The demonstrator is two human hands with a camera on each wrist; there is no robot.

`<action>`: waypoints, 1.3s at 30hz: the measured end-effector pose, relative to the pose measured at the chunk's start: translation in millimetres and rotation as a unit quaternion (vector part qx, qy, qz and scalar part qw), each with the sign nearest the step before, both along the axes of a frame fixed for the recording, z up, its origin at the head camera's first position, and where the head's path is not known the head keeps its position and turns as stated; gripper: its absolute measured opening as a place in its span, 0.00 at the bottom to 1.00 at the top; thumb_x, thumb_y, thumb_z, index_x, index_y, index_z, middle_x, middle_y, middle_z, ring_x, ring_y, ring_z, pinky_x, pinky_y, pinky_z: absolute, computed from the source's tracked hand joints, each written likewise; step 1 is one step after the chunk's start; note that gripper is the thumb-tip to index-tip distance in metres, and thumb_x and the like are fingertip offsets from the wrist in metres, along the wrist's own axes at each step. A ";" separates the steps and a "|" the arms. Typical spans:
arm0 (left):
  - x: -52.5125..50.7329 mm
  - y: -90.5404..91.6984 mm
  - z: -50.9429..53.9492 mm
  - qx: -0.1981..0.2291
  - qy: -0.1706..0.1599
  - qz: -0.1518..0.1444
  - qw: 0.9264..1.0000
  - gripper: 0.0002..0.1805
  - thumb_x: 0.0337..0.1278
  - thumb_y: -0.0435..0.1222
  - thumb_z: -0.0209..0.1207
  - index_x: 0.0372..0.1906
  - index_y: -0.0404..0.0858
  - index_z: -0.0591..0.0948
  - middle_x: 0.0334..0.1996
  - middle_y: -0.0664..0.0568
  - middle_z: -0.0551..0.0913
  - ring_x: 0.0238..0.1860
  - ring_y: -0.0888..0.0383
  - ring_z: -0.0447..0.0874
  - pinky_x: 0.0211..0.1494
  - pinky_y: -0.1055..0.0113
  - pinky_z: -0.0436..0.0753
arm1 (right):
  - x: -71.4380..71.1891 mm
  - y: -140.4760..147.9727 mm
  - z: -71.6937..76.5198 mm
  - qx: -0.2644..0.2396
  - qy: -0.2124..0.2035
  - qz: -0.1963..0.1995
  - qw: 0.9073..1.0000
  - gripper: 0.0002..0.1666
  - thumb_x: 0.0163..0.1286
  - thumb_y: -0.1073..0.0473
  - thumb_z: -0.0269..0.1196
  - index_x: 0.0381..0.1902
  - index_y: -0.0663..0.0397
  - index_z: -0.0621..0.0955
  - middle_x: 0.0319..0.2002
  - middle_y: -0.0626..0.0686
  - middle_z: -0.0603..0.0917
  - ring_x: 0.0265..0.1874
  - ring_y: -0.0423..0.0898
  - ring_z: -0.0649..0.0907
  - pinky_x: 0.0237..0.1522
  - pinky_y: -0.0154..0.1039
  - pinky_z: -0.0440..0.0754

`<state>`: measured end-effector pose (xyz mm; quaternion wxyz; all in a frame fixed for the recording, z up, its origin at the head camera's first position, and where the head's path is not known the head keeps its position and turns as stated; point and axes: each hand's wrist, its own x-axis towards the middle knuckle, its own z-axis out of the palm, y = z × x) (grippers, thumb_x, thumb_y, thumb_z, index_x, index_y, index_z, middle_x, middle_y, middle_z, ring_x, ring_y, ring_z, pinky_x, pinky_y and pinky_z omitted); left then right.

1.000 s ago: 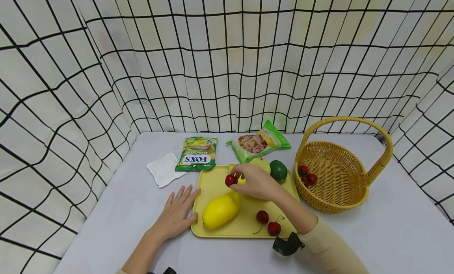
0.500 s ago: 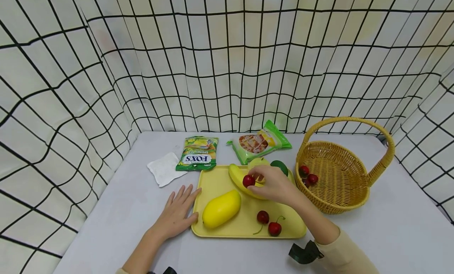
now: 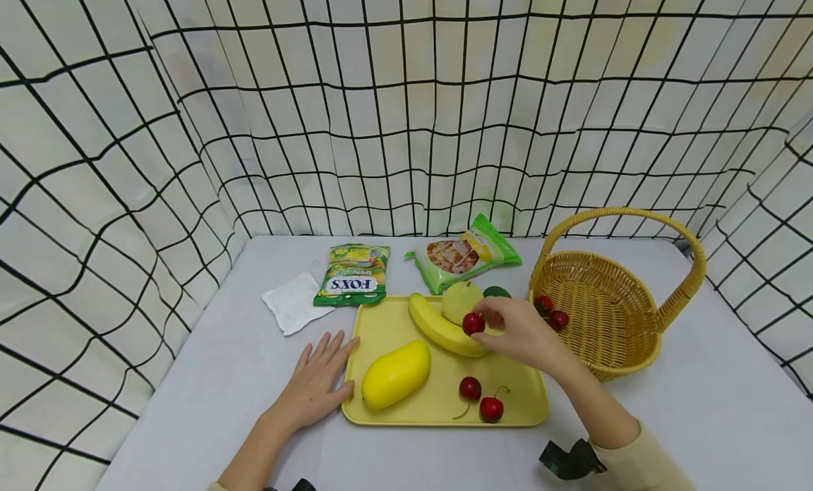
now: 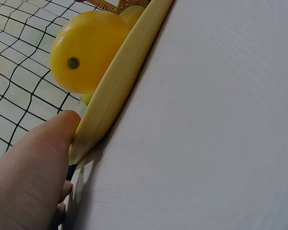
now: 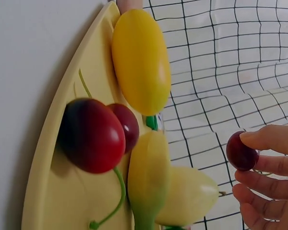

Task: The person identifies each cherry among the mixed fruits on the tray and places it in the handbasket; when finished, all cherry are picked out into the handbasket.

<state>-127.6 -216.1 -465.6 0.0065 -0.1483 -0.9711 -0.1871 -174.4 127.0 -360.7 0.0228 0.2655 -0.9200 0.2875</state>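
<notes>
Between thumb and fingers, my right hand (image 3: 522,336) pinches a dark red cherry (image 3: 473,324) above the yellow tray (image 3: 381,322). In the right wrist view that held cherry (image 5: 242,151) hangs at the fingertips, off the tray. My left hand (image 3: 316,385) lies flat on the table with fingers spread, its thumb touching the tray's left edge. On the tray lie a yellow mango (image 3: 396,374), a banana (image 3: 444,329), a pale green pear (image 3: 461,302) and two stemmed cherries (image 3: 480,399). A dark green fruit (image 3: 497,292) is partly hidden behind my right hand.
A wicker basket (image 3: 597,314) with a tall handle stands right of the tray, cherries (image 3: 551,312) inside. Behind the tray lie a green FOX'S candy bag (image 3: 352,274) and another green snack bag (image 3: 464,255). A white tissue (image 3: 297,304) lies at left. Black netting surrounds the table.
My right hand has moved rightward across the tray with the cherry, uncovering the banana and pear. It now overlaps the basket's left rim in view. My left hand has stayed put.
</notes>
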 end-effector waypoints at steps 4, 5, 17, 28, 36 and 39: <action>-0.2 0.3 0.0 -0.001 -0.001 0.001 1.000 0.37 0.54 0.48 0.54 0.69 0.46 0.59 0.69 0.42 0.54 0.69 0.42 0.44 0.67 0.42 0.40 | -0.3 10.4 1.1 -0.010 -0.001 -0.013 1.000 0.15 0.53 0.57 0.69 0.40 0.52 0.80 0.31 0.43 0.80 0.31 0.44 0.79 0.33 0.37 0.77; -0.3 0.3 0.0 -0.001 -0.001 0.001 1.000 0.37 0.54 0.48 0.54 0.69 0.46 0.59 0.69 0.42 0.54 0.70 0.42 0.44 0.67 0.42 0.40 | -0.4 13.1 1.3 -0.013 0.000 -0.016 1.000 0.15 0.53 0.56 0.69 0.40 0.52 0.80 0.31 0.43 0.80 0.31 0.44 0.79 0.33 0.37 0.77; -1.1 0.4 0.0 0.002 0.003 0.000 1.000 0.36 0.55 0.49 0.53 0.69 0.46 0.59 0.69 0.42 0.54 0.70 0.42 0.45 0.67 0.42 0.40 | -2.7 48.1 -2.9 -0.021 0.009 -0.049 0.999 0.15 0.53 0.60 0.68 0.40 0.56 0.80 0.30 0.46 0.80 0.30 0.46 0.79 0.29 0.35 0.77; -1.3 0.7 1.0 -0.004 -0.003 0.001 1.000 0.36 0.55 0.49 0.54 0.69 0.47 0.59 0.69 0.42 0.54 0.69 0.42 0.45 0.66 0.42 0.41 | -10.2 79.5 -7.3 -0.012 -0.017 -0.102 0.995 0.16 0.54 0.60 0.67 0.41 0.57 0.79 0.33 0.51 0.81 0.31 0.45 0.79 0.32 0.38 0.79; -0.8 0.0 0.5 -0.003 -0.001 -0.001 1.000 0.36 0.54 0.49 0.54 0.69 0.46 0.59 0.69 0.41 0.54 0.69 0.42 0.45 0.66 0.41 0.41 | -15.4 99.1 -13.3 0.013 -0.006 -0.132 0.991 0.17 0.55 0.59 0.66 0.42 0.60 0.78 0.32 0.53 0.80 0.31 0.48 0.78 0.30 0.39 0.78; -0.7 -0.2 0.5 -0.002 0.000 -0.001 1.000 0.36 0.54 0.49 0.54 0.69 0.46 0.60 0.69 0.41 0.54 0.69 0.42 0.45 0.66 0.42 0.41 | -17.7 104.5 -17.5 0.018 -0.015 -0.140 0.990 0.18 0.55 0.59 0.66 0.42 0.60 0.78 0.33 0.55 0.80 0.32 0.49 0.77 0.30 0.40 0.78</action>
